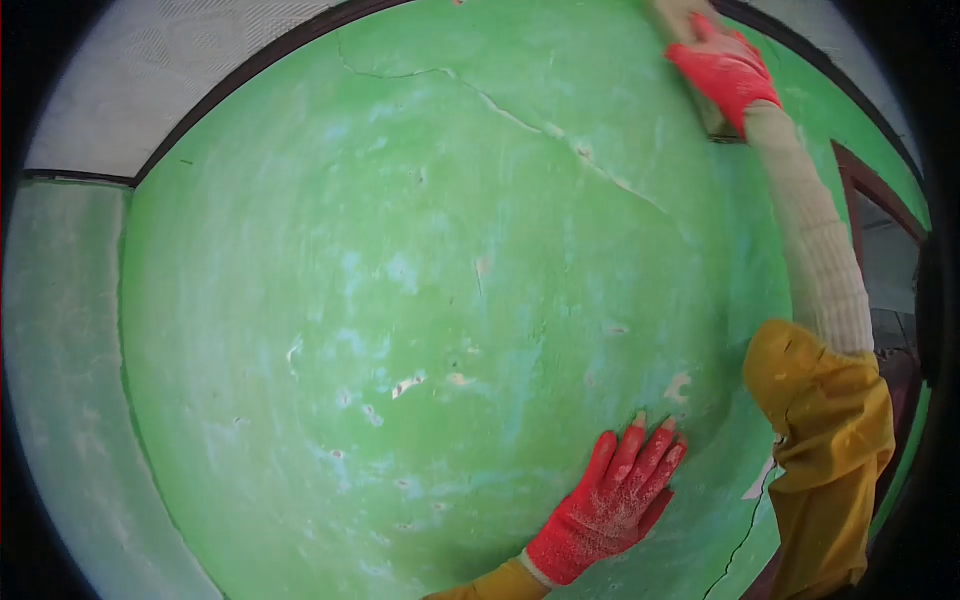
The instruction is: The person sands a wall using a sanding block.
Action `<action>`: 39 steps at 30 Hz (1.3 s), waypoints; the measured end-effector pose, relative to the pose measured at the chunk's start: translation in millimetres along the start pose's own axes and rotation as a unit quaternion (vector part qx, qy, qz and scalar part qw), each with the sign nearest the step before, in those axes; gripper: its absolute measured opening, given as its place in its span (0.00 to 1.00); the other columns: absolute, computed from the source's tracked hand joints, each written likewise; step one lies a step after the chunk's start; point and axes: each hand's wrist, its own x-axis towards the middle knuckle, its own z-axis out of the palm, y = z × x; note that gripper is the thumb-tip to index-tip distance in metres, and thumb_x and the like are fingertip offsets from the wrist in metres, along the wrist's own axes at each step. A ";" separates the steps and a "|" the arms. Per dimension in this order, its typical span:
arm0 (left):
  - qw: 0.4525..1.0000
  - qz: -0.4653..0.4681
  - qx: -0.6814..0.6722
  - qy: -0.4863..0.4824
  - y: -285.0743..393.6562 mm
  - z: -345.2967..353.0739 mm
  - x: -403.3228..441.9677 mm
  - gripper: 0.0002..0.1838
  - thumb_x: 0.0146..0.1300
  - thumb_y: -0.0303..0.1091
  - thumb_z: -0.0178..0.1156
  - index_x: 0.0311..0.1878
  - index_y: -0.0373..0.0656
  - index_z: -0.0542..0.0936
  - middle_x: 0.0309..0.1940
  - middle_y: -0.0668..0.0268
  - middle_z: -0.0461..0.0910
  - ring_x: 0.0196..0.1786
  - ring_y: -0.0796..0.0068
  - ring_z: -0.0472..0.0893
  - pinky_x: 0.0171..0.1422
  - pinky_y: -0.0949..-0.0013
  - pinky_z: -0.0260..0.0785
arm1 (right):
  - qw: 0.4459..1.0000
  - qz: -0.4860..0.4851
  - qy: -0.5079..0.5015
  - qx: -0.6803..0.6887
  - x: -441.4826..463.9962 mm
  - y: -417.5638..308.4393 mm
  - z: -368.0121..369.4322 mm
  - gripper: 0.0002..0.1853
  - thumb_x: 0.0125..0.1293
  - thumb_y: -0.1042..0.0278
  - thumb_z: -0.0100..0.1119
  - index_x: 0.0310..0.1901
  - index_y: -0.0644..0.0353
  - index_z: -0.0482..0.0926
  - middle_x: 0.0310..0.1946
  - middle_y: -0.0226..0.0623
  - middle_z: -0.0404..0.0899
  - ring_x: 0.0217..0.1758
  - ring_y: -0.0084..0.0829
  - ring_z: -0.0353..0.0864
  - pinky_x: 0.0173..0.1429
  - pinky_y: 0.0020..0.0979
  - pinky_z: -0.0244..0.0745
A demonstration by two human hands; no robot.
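The right hand (727, 75), in a red glove, is closed around a pale, blurred block (676, 14) at the upper right of the green wall (400, 250); the block's near edge shows below the glove. The left hand (603, 512), in a red glove dusted white, holds nothing and lies open, palm to the wall, fingers slightly spread and tips just below a pale chipped patch (679, 387). A thin crack (515, 119) runs across the wall left of the right hand.

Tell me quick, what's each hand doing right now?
Left hand: open, flat on the green wall, holding nothing.
Right hand: closed on a pale thing, too blurry to name.
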 end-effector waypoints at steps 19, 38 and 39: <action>0.999 0.008 -0.017 0.046 1.3 -0.3 -3.9 0.31 0.65 0.47 0.59 0.68 0.41 0.72 0.72 0.55 0.66 0.75 0.47 0.62 0.77 0.46 0.55 | 0.952 -0.217 -0.164 0.142 -100.8 -151.4 -13.9 0.39 0.55 0.52 0.62 0.71 0.49 0.70 0.63 0.46 0.76 0.65 0.46 0.74 0.70 0.45 0.67; 0.975 -0.123 0.118 0.141 -235.7 -161.6 -77.0 0.60 0.41 0.52 0.80 0.74 0.36 0.59 0.74 0.38 0.56 0.77 0.34 0.56 0.76 0.34 0.49 | 0.765 -0.547 -0.205 0.273 -237.4 -267.6 -17.7 0.45 0.47 0.58 0.73 0.69 0.59 0.67 0.67 0.49 0.69 0.67 0.55 0.70 0.69 0.47 0.69; 0.975 -0.133 0.133 0.120 -236.1 -172.7 -69.8 0.61 0.39 0.55 0.80 0.73 0.37 0.61 0.73 0.39 0.57 0.75 0.35 0.58 0.76 0.35 0.49 | 0.756 -0.549 -0.220 0.281 -240.3 -271.8 -17.3 0.46 0.46 0.58 0.73 0.69 0.60 0.67 0.67 0.49 0.69 0.68 0.55 0.70 0.70 0.47 0.69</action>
